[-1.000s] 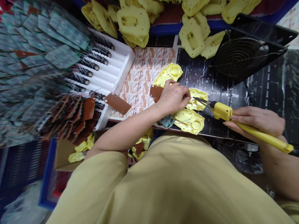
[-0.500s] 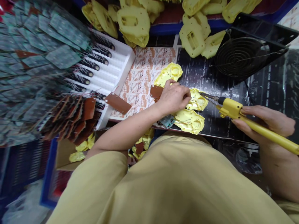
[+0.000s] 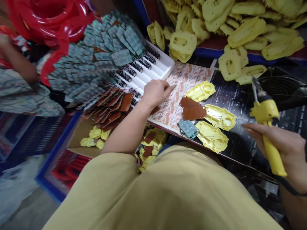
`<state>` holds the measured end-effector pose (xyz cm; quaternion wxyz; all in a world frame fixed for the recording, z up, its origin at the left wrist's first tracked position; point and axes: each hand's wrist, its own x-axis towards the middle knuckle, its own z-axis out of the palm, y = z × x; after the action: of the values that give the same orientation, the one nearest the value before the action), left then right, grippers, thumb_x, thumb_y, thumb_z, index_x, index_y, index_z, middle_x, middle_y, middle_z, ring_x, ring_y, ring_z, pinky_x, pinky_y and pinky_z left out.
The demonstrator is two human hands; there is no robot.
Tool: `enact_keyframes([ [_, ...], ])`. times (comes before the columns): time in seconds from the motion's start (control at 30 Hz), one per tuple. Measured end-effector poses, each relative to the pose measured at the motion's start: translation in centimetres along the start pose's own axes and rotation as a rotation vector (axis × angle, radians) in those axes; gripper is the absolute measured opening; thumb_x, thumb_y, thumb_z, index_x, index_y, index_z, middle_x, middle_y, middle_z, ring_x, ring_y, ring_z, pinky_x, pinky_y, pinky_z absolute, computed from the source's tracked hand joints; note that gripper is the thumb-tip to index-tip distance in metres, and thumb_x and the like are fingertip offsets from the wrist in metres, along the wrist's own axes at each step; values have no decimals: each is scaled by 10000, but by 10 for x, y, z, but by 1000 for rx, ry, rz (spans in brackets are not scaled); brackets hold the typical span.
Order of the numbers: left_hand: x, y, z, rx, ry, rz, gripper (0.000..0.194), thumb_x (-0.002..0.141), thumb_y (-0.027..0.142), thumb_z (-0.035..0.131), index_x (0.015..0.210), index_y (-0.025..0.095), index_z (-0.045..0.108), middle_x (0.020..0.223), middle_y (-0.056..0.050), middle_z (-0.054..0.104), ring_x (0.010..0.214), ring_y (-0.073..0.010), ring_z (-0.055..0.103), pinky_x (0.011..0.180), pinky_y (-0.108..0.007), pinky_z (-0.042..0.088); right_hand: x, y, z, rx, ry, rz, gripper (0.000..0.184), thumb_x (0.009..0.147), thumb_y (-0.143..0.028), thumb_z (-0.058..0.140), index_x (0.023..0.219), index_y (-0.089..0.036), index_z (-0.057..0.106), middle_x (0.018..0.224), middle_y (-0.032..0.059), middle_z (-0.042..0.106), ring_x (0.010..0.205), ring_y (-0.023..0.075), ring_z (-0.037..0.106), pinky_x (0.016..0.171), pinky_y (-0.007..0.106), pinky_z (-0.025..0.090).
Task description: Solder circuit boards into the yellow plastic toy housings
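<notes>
Three shells [image 3: 220, 117] lie toward the workbench's [image 3: 242, 147] near edge, boards [image 3: 193, 110] at their left ends, tray [image 3: 166, 68] farther left; bin [image 3: 207, 53] behind, seemingly a fan [image 3: 279, 89] right

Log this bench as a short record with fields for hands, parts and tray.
Left hand: over the printed sheet; grip unclear
Right hand: holding a yellow tool
Yellow shells: three laid out on the bench
Brown boards: two, overlapping, beside the shells
Green board: by the shell nearest the person
White tray: holds dark wired parts
</notes>
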<state>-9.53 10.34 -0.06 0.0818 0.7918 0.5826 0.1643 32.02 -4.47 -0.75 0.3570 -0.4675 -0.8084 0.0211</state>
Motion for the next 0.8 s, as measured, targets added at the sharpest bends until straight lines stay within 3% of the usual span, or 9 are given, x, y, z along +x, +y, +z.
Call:
enact_keyframes([
  [0.07,7,-3,13,-20,-96,-51,606,1034,728,553,670,261,679,570,-33,596,664,-223,611,734,-390,509,38,3,18,18,-17,-180,157,1059,-298,793,1216,-293,791,984,-19,850,744,133,790,724,197,600],
  [0.13,16,11,27,-96,-202,-113,543,1004,675,632,673,246,656,605,-25,614,697,-216,615,753,-368,506,79,9,48,49,-70,-213,226,1098,-375,737,1298,-270,754,1145,44,855,945,191,821,846,262,624],
  [0.23,25,36,38,-283,-290,-198,342,947,434,750,706,225,626,699,-24,662,783,-207,639,805,-334,497,128,24,97,0,-309,-73,387,1098,-516,679,1349,-224,718,1287,145,813,1191,304,763,1040,424,595],
  [0.33,25,41,34,-492,-257,-236,253,898,265,746,699,214,598,697,-9,645,750,-173,620,762,-298,479,147,37,125,-33,-411,-42,453,1038,-508,740,1390,-226,701,1263,144,811,1108,314,755,941,423,593],
  [0.43,21,34,30,-704,-188,-229,168,878,248,744,752,194,647,753,-12,690,733,-145,624,719,-267,492,139,41,121,-102,-428,-25,467,1026,-546,737,1379,-241,713,1187,139,814,1074,332,739,827,404,554],
  [0.57,20,29,28,-845,-138,-196,170,944,311,737,884,152,729,930,-76,802,859,-158,715,834,-281,571,114,40,94,-315,-405,32,372,1051,-574,673,1216,-252,761,964,133,793,998,354,698,763,426,489],
  [0.7,24,22,20,-578,-62,-174,286,951,301,757,1184,138,785,1197,-123,841,1055,-201,762,992,-322,574,103,42,79,-274,-319,2,352,1054,-562,673,1237,-272,757,1028,112,813,1022,345,725,881,466,538],
  [0.73,25,21,18,-488,-68,-181,286,945,314,771,1178,150,794,1169,-114,845,1050,-211,761,997,-331,569,103,42,79,-232,-308,-15,358,1053,-557,678,1261,-276,753,1089,113,820,1054,346,737,921,476,554],
  [0.8,26,20,18,-369,-146,-212,209,978,376,753,976,173,803,945,-82,828,928,-217,745,943,-343,565,105,43,83,-153,-330,-34,372,1050,-554,687,1285,-271,746,1170,118,825,1074,344,760,937,472,580],
])
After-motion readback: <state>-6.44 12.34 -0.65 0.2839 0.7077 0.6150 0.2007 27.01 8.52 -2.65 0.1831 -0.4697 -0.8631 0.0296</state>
